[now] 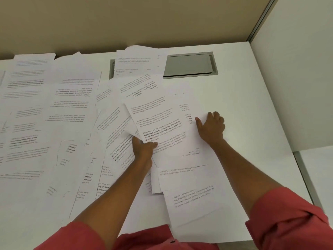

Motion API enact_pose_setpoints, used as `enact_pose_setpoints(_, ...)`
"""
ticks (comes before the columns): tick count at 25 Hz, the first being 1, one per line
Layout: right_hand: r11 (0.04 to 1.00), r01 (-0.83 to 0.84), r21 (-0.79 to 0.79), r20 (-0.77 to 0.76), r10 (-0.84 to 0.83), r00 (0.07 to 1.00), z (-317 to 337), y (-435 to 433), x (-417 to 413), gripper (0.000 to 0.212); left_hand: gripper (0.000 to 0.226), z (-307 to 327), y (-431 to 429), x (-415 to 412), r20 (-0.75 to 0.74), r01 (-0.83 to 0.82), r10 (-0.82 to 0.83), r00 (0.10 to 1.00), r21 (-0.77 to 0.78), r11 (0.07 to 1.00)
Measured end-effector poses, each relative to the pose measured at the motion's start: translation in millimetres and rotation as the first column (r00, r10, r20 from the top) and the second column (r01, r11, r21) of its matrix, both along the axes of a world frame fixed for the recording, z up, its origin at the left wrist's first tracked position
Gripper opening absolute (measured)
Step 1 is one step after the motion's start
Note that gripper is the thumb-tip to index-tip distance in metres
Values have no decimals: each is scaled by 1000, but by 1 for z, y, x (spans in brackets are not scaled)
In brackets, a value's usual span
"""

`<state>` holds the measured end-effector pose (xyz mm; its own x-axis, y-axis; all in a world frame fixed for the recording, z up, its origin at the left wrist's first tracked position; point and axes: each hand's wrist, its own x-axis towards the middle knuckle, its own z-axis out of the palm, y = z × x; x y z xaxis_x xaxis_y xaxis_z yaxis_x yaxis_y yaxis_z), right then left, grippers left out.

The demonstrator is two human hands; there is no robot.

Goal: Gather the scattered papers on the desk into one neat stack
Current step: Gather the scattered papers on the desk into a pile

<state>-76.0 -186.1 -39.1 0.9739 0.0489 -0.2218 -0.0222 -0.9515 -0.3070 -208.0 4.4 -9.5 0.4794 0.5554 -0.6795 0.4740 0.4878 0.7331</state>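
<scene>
Several white printed sheets lie scattered and overlapping across the white desk (243,98), mostly on its left and middle. My left hand (143,147) pinches the lower left edge of a tilted printed sheet (158,120) near the desk's centre, thumb on top. My right hand (210,126) rests on the right edge of the sheets beneath it (191,152), fingers partly curled at that edge. More sheets (192,199) overlap toward the front edge, between my forearms.
A grey cable hatch (189,64) is set into the desk at the back, partly covered by a sheet (137,62). A beige partition (126,20) rises behind the desk and a white panel (297,69) stands at the right. Another loose spread of sheets (45,105) covers the left.
</scene>
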Motion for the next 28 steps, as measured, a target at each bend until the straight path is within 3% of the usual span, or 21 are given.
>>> enact_pose_setpoints(2, 999, -51, -5, -21, 51, 998, -4, 3, -10, 69, 62, -4, 8, 0, 124, -35, 61, 990, -202, 979)
enact_pose_setpoints(4, 995, -103, 7, -50, 103, 993, -7, 9, -25, 72, 48, 0, 8, 2, 150, 1, 55, 987, -349, 937)
enact_pose_setpoints(6, 987, -156, -32, -58, 154, 986, -10, 14, -37, 76, 36, 9, 4, 6, 52, 75, -65, 997, -231, 970)
enact_pose_setpoints(9, 974, -211, -85, -51, 208, 977, -9, 17, -42, 80, 40, 12, 7, 12, -21, 145, -147, 989, -70, 987)
enact_pose_setpoints(12, 969, -234, -81, -56, 230, 972, -7, 18, -41, 87, 23, 17, 16, 13, -48, -29, 21, 999, -166, 986)
enact_pose_setpoints(15, 976, -216, 0, -88, 215, 973, -2, 21, -37, 96, 29, 13, 24, 9, -6, -144, 148, 989, -248, 958)
enact_pose_setpoints(20, 979, -203, 21, -152, 204, 967, 7, 27, -24, 100, 28, 9, 33, -1, -19, -118, 119, 993, -318, 941)
enact_pose_setpoints(23, 988, -141, 57, -140, 148, 979, 13, 30, -21, 97, 29, 7, 38, -3, -42, -77, 68, 997, -282, 956)
enact_pose_setpoints(28, 935, -344, -90, -133, 331, 934, 6, 36, -27, 103, 19, -1, 51, -9, -50, -105, 101, 994, -84, 991)
